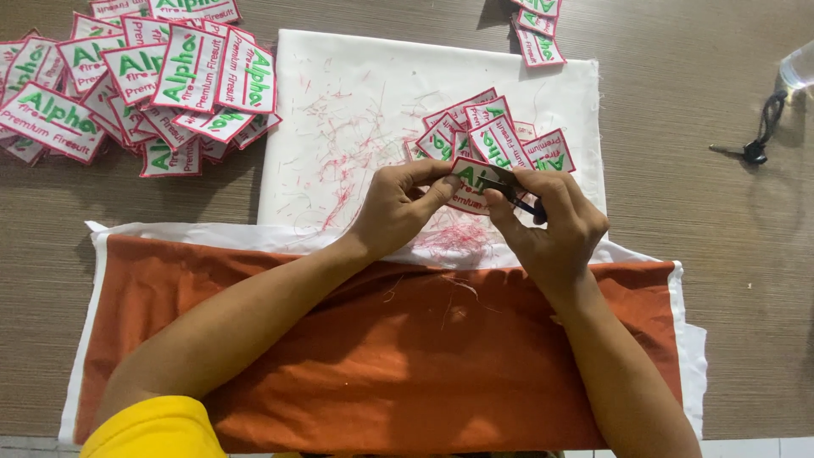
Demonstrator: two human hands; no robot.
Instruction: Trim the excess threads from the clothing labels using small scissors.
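My left hand pinches the left edge of an embroidered patch, white with green lettering and a red border, held just above a white cloth. My right hand grips small dark thread snips with the blades at the patch's right side. Behind the hands, several similar patches lie in a loose heap on the white cloth. Red thread trimmings are scattered over the cloth, with a clump below the hands.
A large pile of the same patches covers the table's far left. A few more patches lie at the top edge. An orange cloth spreads under my forearms. A dark key with a cord and a clear bottle sit at the right.
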